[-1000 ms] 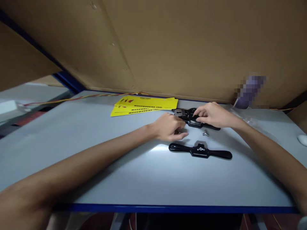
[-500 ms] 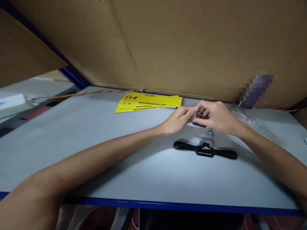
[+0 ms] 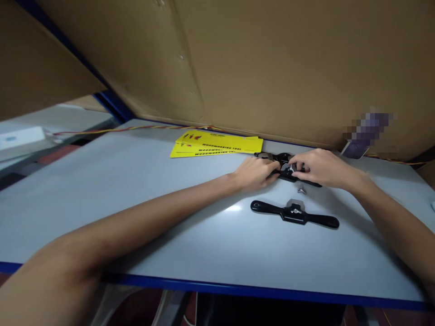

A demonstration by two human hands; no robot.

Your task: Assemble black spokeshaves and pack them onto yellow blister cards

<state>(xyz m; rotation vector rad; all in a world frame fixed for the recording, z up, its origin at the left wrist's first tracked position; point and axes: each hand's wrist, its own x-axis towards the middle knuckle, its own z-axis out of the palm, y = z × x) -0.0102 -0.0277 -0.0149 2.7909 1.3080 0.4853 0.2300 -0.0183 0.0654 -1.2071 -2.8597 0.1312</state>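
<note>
Yellow cards [image 3: 217, 143] read "WOODWORKING TOOL"; left hand [image 3: 255, 174] clasps spokeshave [image 3: 288, 178], right hand [image 3: 321, 167] pinches screw [image 3: 292, 168].

On the table [image 3: 204, 235], a screw [image 3: 302, 190] lies behind the front tool [image 3: 294, 218], another tool [image 3: 288, 178] farther behind it, cards [image 3: 220, 141] behind-left of it.

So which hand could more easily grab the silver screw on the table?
Probably the right hand: it is nearer that silver screw, though busy at another silver piece. The left hand is farther, on a black tool.
</note>
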